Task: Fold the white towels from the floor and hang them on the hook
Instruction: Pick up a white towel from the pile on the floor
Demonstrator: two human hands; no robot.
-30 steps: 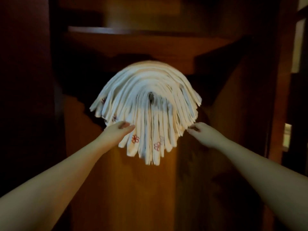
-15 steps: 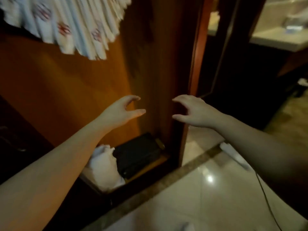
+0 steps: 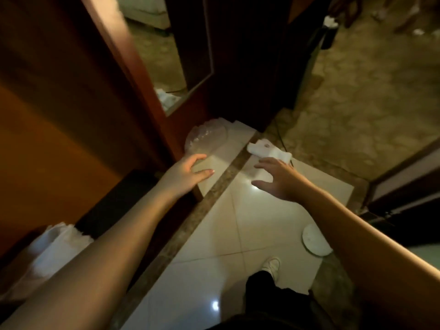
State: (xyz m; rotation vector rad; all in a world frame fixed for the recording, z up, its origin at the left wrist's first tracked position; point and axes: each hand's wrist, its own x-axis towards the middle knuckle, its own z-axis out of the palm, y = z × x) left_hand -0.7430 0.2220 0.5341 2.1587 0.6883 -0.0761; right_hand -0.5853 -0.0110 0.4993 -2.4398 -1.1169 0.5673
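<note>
A white towel (image 3: 266, 150) lies crumpled on the tiled floor (image 3: 238, 225), just beyond my right hand (image 3: 273, 178). That hand hovers above the floor with its fingers spread and holds nothing. My left hand (image 3: 187, 173) is stretched out beside the wooden door frame (image 3: 133, 75), fingers loosely apart, also empty. The hook and the hung towels are out of view.
A pale reflection of the hung towels (image 3: 206, 136) shows on the glossy tile by the frame. White cloth (image 3: 54, 248) sits low in the cabinet at left, beside a black box (image 3: 123, 201). A round white disc (image 3: 314, 241) and my shoe (image 3: 271, 266) are on the floor.
My view has swung from the towels on the hook down to the floor. Both hands have left the hung towels and moved lower, toward the towel on the tiles.
</note>
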